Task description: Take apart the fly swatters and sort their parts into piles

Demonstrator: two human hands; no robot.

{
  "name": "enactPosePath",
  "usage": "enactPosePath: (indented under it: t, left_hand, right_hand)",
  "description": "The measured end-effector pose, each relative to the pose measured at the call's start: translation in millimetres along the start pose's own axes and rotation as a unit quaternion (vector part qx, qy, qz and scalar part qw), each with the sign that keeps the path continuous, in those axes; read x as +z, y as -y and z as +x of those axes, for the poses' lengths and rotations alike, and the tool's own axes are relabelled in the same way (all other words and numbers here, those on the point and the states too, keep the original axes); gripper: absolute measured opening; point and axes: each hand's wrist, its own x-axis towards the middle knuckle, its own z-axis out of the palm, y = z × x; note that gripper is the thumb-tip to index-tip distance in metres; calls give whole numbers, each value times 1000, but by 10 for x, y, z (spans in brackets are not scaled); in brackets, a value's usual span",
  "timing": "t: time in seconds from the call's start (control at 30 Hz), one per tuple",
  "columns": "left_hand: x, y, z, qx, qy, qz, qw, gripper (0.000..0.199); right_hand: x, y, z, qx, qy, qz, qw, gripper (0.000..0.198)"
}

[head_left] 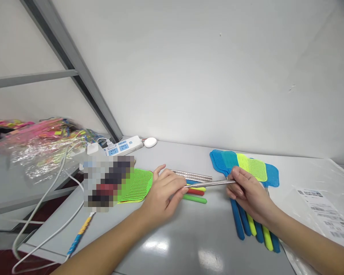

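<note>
Left hand [164, 191] opposite right hand [249, 193] on rod [210, 184]

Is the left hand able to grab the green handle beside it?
Probably yes, but not freely: the green handle lies close by with its end uncovered, but the left hand is pinching the metal rod, so it would likely have to let go first.

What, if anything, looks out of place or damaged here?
Loose white cables loop untidily past the left edge of the glossy grey table, a possible snag; the white wall has small scuffs. Nothing looks spilled.
</note>
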Motion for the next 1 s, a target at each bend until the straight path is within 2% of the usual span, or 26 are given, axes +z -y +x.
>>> enactPosePath:
  t: [0.23, 0.3, 0.37, 0.43, 0.47, 0.53, 0.6, 0.67, 0.77, 0.8, 0.9, 1.0]
  left_hand:
    - [-6, -20, -7, -1, 28, -9, 1000, 17]
    - [-24, 27, 17, -12, 33, -1, 999, 17]
    - [-46, 94, 49, -33, 31, 18, 999, 17]
    - [-67, 158, 78, -49, 23, 44, 998, 17]
    - [-73, 183, 87, -53, 19, 59, 997, 17]
    - [-77, 216, 96, -51, 17, 84, 995, 17]
    - [-67, 224, 89, -52, 16, 95, 994, 16]
    - [-46, 209, 70, -63, -3, 93, 994, 21]
    - [3, 139, 24, -46, -25, 70, 996, 31]
    - [26, 105, 7, -22, -3, 61, 998, 29]
    - [114, -10, -43, 59, 111, 64, 990, 27]
    - [212, -77, -81, 99, 158, 109, 976, 36]
  right_hand:
    - [9, -56, -63, 0, 3, -26, 1000, 32]
    - [-25, -18, -63, -11, 23, -75, 997, 29]
    - [-65, 48, -52, -23, 54, -177, 982, 24]
    - [-105, 113, -34, -44, 75, -322, 943, 22]
    - [-124, 136, -22, -62, 79, -398, 912, 23]
    - [-158, 149, 5, -115, 88, -538, 831, 24]
    - [-181, 129, 40, -168, 96, -633, 750, 25]
    - [-184, 98, 95, -194, 88, -681, 700, 26]
    - [-144, 75, 255, -186, 75, -721, 663, 29]
    - [-122, 74, 331, -185, 77, -732, 651, 29]
    - [-49, 56, 592, -215, 83, -750, 620, 31]
    - [8, -10, 799, -246, 94, -750, 606, 32]
